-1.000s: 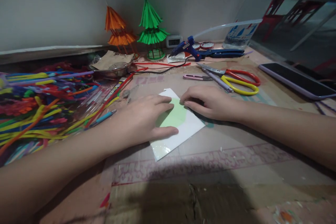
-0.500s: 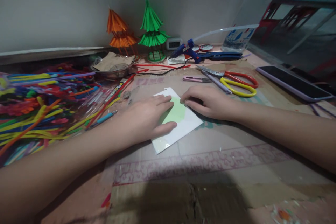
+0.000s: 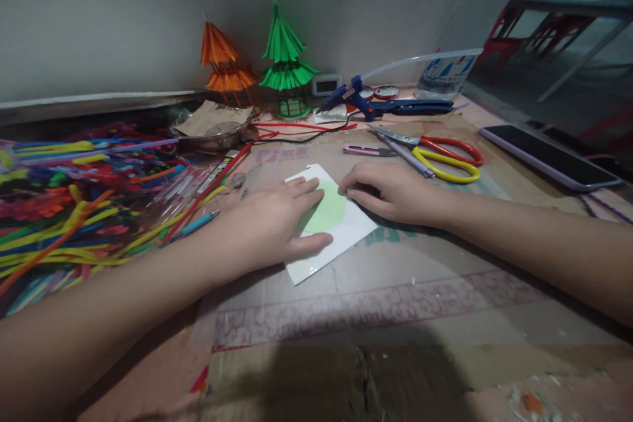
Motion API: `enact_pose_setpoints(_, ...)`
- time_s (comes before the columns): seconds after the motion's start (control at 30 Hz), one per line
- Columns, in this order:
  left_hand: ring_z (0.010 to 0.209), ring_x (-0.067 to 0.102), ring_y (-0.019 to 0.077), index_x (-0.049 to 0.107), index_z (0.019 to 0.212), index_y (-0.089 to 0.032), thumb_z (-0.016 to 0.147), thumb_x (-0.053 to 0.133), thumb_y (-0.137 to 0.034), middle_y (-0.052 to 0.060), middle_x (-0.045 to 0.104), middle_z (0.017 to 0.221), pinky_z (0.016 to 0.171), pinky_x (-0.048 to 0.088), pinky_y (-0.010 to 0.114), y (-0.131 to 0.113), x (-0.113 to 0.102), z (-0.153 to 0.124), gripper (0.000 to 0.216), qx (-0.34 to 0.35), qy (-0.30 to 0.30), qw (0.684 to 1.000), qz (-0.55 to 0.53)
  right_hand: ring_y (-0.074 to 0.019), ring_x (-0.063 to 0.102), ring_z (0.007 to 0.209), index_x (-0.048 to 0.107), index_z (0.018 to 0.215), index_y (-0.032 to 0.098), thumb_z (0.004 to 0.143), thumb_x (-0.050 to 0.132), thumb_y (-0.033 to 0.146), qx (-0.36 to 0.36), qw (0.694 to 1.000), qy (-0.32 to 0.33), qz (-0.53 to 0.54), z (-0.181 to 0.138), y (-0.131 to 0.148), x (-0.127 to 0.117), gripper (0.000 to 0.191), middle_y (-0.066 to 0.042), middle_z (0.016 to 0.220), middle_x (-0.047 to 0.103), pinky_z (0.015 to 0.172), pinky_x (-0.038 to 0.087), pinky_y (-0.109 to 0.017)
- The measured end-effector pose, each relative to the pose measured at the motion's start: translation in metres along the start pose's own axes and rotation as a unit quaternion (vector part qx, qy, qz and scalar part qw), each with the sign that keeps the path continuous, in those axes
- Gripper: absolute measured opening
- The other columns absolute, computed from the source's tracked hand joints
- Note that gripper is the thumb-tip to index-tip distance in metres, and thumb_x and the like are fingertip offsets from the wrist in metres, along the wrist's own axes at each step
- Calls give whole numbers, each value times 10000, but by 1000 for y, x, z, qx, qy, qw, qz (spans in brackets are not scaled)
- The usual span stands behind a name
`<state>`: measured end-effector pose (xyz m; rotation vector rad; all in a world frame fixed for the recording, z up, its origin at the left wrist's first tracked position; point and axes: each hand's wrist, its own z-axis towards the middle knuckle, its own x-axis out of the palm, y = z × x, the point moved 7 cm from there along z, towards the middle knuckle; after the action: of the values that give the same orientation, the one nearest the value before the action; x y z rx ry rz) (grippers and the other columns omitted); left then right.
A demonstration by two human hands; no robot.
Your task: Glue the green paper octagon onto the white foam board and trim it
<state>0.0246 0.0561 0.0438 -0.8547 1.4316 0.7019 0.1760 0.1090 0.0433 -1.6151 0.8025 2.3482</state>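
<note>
A white card [image 3: 342, 237] lies at a slant on the work surface, with a light green paper piece [image 3: 328, 210] flat on top of it. My left hand [image 3: 270, 221] rests across the card's left part, fingers stretched out and thumb apart, covering part of the green piece. At the card's right edge, my right hand [image 3: 388, 190] is curled, thumb and forefinger tips together beside the green piece. What those tips hold, if anything, is hidden.
Left lie many coloured pipe cleaners [image 3: 54, 211] and a blue pen [image 3: 198, 223]. Behind stand an orange tower [image 3: 222, 59], a green tower [image 3: 287, 59] and a glue gun [image 3: 353, 97]. Scissors [image 3: 445, 161], thread snips [image 3: 368, 150] and a phone [image 3: 548, 157] lie on the right.
The card and green piece appear turned slightly under my left hand, their right corner a little farther left. Both hands stay almost in place; the whole view shifts slightly.
</note>
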Motion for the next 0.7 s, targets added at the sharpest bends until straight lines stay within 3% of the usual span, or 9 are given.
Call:
enact_pose_setpoints(0.23, 1398, 552, 370, 613, 1419, -121, 975, 541, -536, 175, 591, 1502, 1124, 495, 481, -4, -2, -3, 612, 27, -38, 997, 53, -232, 671, 919, 709, 1095, 160, 1002, 499, 249, -17, 1000, -5, -4, 0, 1, 0, 245, -116, 1033, 752, 832, 489, -351)
enact_pose_setpoints(0.47, 1164, 714, 325, 714, 1262, -195, 1031, 455, -487, 126, 714, 1335, 880, 601, 420, -2, -3, -5, 453, 45, -83, 991, 96, -225, 673, 927, 704, 1087, 176, 1005, 501, 255, -15, 1000, -6, 1, 0, 0, -1, 233, -105, 1029, 749, 845, 489, -348)
enact_pose_setpoints(0.57, 1252, 674, 306, 699, 1314, -193, 1065, 392, -433, 110, 692, 1391, 1014, 551, 428, 4, -4, -1, 462, 64, -56, 994, 71, -222, 669, 901, 701, 1083, 166, 1012, 519, 273, -26, 999, -17, 14, -2, 3, -3, 222, -105, 1003, 748, 821, 487, -342)
enact_pose_setpoints(0.7, 1426, 536, 306, 603, 1451, -171, 1072, 385, -475, 128, 549, 1557, 1186, 414, 454, 18, -2, 5, 532, 88, -24, 995, 34, -207, 647, 839, 691, 1034, 159, 1019, 556, 306, -66, 997, -34, 27, -6, 15, -5, 200, -93, 940, 727, 772, 477, -329)
